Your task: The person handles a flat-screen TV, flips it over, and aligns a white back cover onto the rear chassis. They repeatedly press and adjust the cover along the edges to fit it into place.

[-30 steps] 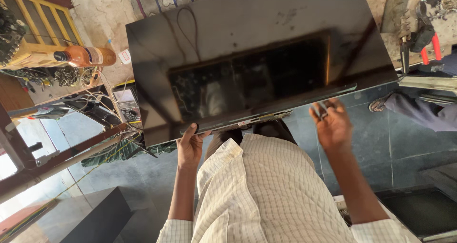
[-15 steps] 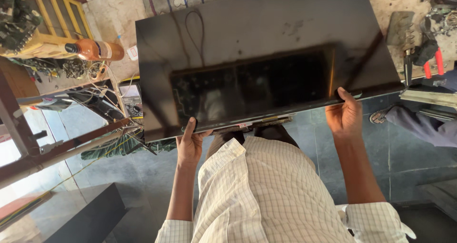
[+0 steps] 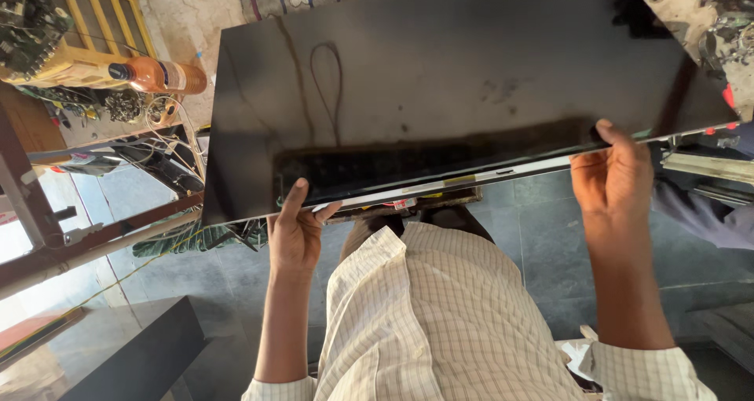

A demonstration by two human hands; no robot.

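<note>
A large flat black screen panel [image 3: 440,95] with a glossy, smudged face fills the upper middle of the head view, held up in front of me. My left hand [image 3: 297,232] grips its near edge left of centre, thumb up on the glass. My right hand [image 3: 616,177] grips the same near edge far to the right, fingers curled over it. A thin pale strip runs along that near edge between both hands. My checked shirt is below.
A bottle [image 3: 157,76] with orange liquid lies by a yellow wooden frame [image 3: 90,24] at top left. Tangled wires and a metal-and-wood stand [image 3: 94,236] sit on the left. Dark floor tiles [image 3: 534,244] lie beneath; another person's sleeve [image 3: 707,212] is at right.
My right hand, loose and off the panel a second ago, has closed on its near edge. The panel has come closer and tilted flatter. My left hand has kept its grip.
</note>
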